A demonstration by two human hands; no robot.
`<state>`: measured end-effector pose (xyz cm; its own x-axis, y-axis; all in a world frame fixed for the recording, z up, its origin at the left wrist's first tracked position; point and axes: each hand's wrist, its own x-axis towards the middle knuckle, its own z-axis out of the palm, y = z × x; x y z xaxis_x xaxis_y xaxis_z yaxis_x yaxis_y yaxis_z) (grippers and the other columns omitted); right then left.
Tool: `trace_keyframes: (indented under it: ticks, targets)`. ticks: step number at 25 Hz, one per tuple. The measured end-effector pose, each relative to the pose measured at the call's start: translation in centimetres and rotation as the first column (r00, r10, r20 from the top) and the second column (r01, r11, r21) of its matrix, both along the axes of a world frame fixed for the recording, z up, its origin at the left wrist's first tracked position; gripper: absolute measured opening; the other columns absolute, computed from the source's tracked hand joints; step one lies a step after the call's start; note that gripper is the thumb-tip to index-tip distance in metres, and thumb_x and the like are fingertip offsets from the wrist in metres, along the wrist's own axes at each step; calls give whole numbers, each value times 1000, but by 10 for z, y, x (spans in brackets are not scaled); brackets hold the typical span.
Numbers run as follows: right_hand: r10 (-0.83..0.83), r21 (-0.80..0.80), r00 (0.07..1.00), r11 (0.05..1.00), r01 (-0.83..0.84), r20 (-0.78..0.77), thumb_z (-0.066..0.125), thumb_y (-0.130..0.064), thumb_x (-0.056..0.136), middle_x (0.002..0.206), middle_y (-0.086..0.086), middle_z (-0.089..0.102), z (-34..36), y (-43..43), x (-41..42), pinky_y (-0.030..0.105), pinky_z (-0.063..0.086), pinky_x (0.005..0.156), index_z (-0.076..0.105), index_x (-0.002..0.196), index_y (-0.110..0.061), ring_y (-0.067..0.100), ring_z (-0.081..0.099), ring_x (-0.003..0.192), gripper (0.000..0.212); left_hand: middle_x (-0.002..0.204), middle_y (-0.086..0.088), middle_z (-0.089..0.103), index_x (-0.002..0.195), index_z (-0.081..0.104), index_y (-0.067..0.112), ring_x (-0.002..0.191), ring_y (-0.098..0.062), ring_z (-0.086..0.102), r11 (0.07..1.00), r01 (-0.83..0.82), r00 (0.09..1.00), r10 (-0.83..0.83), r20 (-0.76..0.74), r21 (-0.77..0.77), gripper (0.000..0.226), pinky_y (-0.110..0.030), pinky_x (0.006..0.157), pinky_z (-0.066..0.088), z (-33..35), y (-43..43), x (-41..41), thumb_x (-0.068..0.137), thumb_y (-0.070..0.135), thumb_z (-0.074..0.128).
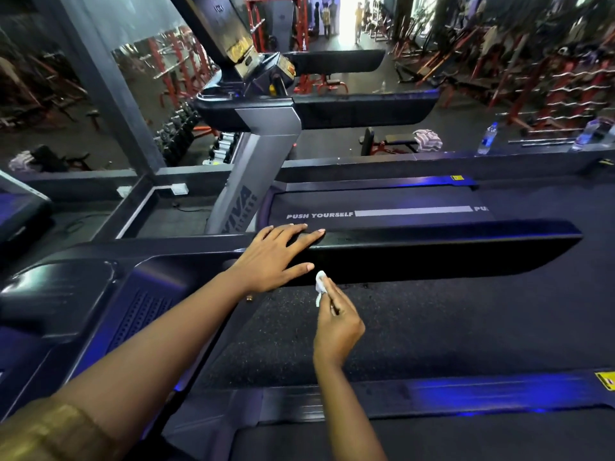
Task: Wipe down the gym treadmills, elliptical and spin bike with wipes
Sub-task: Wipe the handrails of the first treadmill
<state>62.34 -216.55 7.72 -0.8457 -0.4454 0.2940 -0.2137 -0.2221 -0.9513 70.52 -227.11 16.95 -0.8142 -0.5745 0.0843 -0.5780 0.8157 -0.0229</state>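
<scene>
The left hand (pixel 276 254) lies flat, fingers spread, on the near treadmill's black handrail (pixel 449 251). The right hand (pixel 337 327) pinches a crumpled white wipe (pixel 320 282) against the rail's near edge. The farther treadmill's belt (pixel 382 199) reads "PUSH YOURSELF"; its grey upright (pixel 253 174) reads "VIVA".

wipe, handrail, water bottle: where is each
wipe (pixel 320 280): head view, bunched white end
handrail (pixel 432 241): head view, top face, mid-length
water bottle (pixel 486 141): head view, clear body below the cap
</scene>
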Motion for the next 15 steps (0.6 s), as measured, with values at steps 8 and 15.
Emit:
trace_keyframes:
  ticks: [8, 15]
  targets:
    - [450, 162, 751, 889, -428, -483, 64, 13, 76, 102, 5, 70, 48, 17, -60, 6, 41, 90, 72, 101, -7, 1, 59, 97, 34, 157, 0, 14, 150, 11, 32, 144, -20, 14, 879, -473, 879, 475, -32, 55, 66, -44, 116, 17, 17, 77, 38, 95, 42, 46]
    - [433, 358, 13, 761, -542, -901, 56, -4, 79, 101, 6, 71, 100, -22, -81, 22, 49, 83, 73, 98, -7, 20, 68, 90, 25, 159, -4, 8, 151, -1, 30, 145, -23, 13, 734, -670, 725, 680, 113, -113, 70, -41, 113, 21, 9, 126, 58, 96, 44, 40]
